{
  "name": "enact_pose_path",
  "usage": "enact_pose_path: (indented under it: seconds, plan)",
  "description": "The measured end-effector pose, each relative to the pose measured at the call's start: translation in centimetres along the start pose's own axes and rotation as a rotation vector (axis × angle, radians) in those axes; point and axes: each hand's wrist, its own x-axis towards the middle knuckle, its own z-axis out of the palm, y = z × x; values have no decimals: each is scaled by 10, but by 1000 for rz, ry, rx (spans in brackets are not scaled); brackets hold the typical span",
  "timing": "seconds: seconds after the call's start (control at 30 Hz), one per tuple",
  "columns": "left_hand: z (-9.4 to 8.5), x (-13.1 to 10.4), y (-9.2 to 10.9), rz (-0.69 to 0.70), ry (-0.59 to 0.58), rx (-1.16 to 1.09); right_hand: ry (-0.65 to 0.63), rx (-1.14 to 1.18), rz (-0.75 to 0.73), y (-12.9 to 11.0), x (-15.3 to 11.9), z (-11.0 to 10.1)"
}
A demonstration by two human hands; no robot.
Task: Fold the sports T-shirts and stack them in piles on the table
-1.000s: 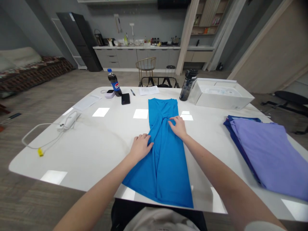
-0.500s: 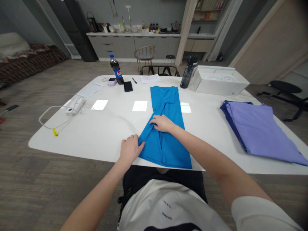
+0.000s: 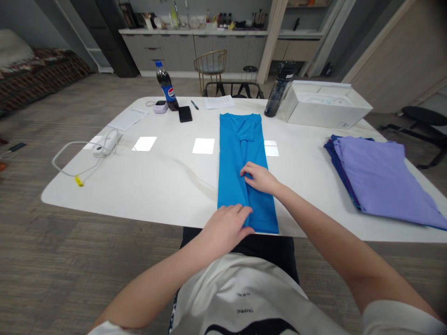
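Observation:
A blue T-shirt [image 3: 230,163] lies lengthwise on the white table, its sides folded inward into a long strip and its neck end away from me. At the near hem, my left hand [image 3: 228,228] grips the edge of the folded-in flap between thumb and fingers. Further up the same flap edge, my right hand [image 3: 260,178] pinches the cloth near the middle of the strip. The cloth directly beneath both hands is hidden.
Folded purple and navy garments [image 3: 377,177] are stacked at the right. Behind them stand a white open box [image 3: 328,107] and a dark bottle [image 3: 277,90]. A cola bottle [image 3: 167,88], a black wallet-like item [image 3: 185,114] and a white power strip [image 3: 104,143] with cable sit left.
My left hand has carried the shirt's left lower flap rightward, so that side now runs straight. My right hand has shifted right along with the flap edge.

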Motion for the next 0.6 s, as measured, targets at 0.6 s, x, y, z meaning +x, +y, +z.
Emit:
enact_pose_path:
  seconds: [0.6]
  plan:
    - [5, 10, -109, 270, -177, 284, -78, -69, 12, -6, -76, 15]
